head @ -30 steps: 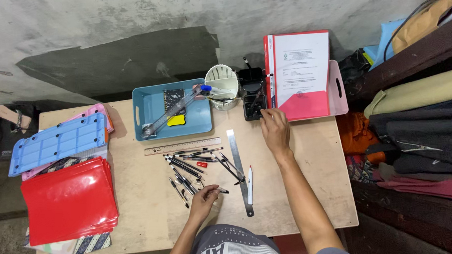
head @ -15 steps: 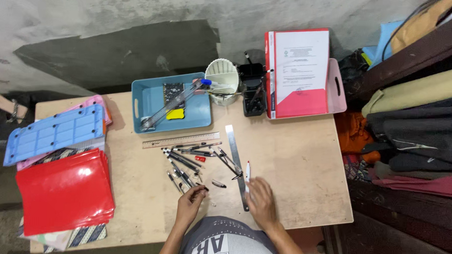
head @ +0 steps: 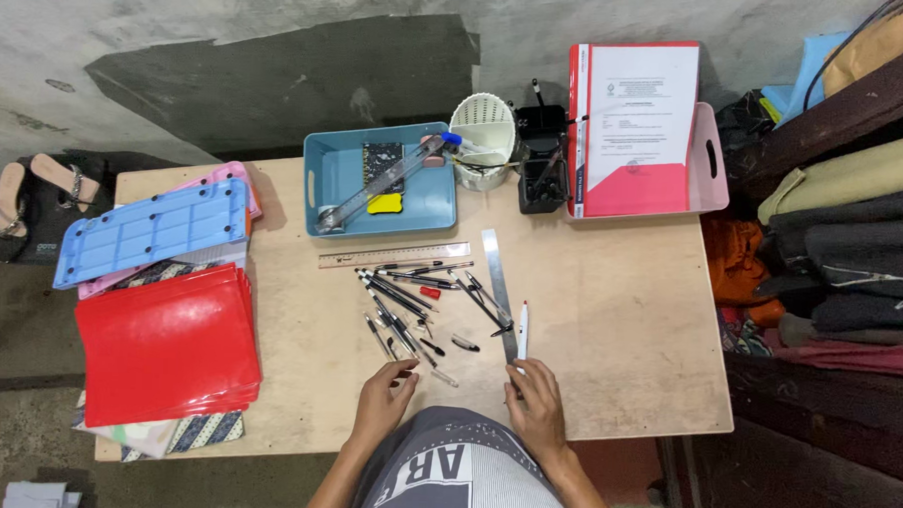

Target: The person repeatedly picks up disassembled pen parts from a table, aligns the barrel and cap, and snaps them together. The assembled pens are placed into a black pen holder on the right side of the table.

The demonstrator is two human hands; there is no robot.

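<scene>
While partly hidden by right hand (head: 536, 407): white pen (head: 522, 330), lower end.

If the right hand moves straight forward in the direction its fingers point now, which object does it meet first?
The right hand points up the table, fingertips already at the near end of the white pen. So the pen comes first, probably, with the steel ruler lying just left of it.

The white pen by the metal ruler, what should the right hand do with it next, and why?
Probably close the right hand on the white pen and lift it. Its fingertips touch the pen's near end without gripping, and it lies beside the metal ruler, apart from the scattered dark pens.
</scene>
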